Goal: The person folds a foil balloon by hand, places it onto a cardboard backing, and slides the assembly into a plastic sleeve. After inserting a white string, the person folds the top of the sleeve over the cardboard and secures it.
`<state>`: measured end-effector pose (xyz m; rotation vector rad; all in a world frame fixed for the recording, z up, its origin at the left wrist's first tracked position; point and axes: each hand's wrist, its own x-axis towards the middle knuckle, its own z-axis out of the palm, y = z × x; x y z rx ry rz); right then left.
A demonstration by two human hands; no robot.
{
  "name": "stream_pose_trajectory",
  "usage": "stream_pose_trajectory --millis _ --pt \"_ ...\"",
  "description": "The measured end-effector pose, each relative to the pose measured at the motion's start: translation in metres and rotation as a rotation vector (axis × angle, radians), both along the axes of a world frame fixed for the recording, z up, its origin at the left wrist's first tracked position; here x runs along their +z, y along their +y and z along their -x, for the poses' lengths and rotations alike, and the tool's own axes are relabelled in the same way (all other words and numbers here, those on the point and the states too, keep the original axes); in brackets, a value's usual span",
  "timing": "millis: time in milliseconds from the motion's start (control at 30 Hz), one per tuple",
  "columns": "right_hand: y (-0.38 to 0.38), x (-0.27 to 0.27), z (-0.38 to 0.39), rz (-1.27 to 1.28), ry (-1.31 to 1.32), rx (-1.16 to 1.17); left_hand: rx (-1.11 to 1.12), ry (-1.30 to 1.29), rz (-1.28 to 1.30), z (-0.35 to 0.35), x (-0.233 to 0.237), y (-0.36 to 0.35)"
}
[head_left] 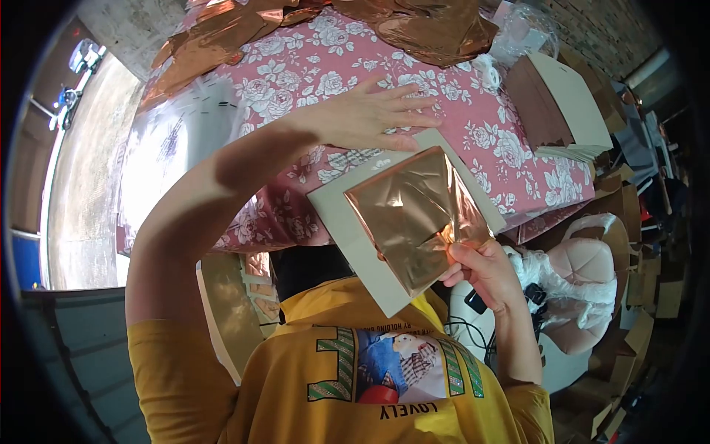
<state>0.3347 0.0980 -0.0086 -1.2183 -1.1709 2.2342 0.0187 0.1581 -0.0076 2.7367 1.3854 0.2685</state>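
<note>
My left hand [370, 115] lies palm down on the pink floral tablecloth [318, 55], fingers spread, just beyond the top corner of a cream card [339, 209]. Shiny copper-coloured foil [407, 211], folded into a rough square, lies over the card, creased towards its right edge. There my right hand [484, 274] pinches the foil, thumb on top and fingers curled beneath. The card's lower corner juts past the table's near edge, over my yellow shirt. Whether the right fingers also grip the card I cannot tell.
More copper foil [436, 29] is heaped along the far edge. A stack of cream cards [573, 103] stands at the right, near a clear plastic bag [525, 33]. Clear plastic packets [185, 126] lie at the left. A chair with a padded white cushion [580, 277] is right of me.
</note>
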Motion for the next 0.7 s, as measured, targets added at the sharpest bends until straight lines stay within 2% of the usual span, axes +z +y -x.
stream_pose_trajectory --millis 167,267,333,367,433,500,567,700 --pt "0.001 0.002 -0.011 0.009 -0.036 0.024 -0.004 0.016 -0.003 0.003 0.003 0.004" --pt "0.001 0.003 -0.012 -0.011 -0.053 0.013 0.025 0.012 0.116 0.008 0.003 0.009" --pt "0.001 0.006 -0.011 -0.012 -0.054 0.006 0.068 0.046 -0.316 0.009 -0.006 0.009" --pt "0.001 0.008 -0.01 -0.009 -0.051 0.001 0.063 0.045 -0.322 0.006 0.001 0.005" --pt "0.001 0.01 -0.01 -0.01 -0.057 -0.004 0.334 -0.036 -0.183 -0.009 0.017 -0.016" --pt "0.002 0.01 -0.01 -0.006 -0.063 -0.011 0.331 -0.074 -0.209 -0.018 0.016 -0.036" --pt "0.003 0.008 -0.012 0.002 -0.072 0.009 0.397 -0.251 0.04 -0.023 0.013 -0.059" --pt "0.003 0.01 -0.009 -0.011 -0.078 0.011 0.403 -0.312 0.021 -0.021 0.007 -0.065"
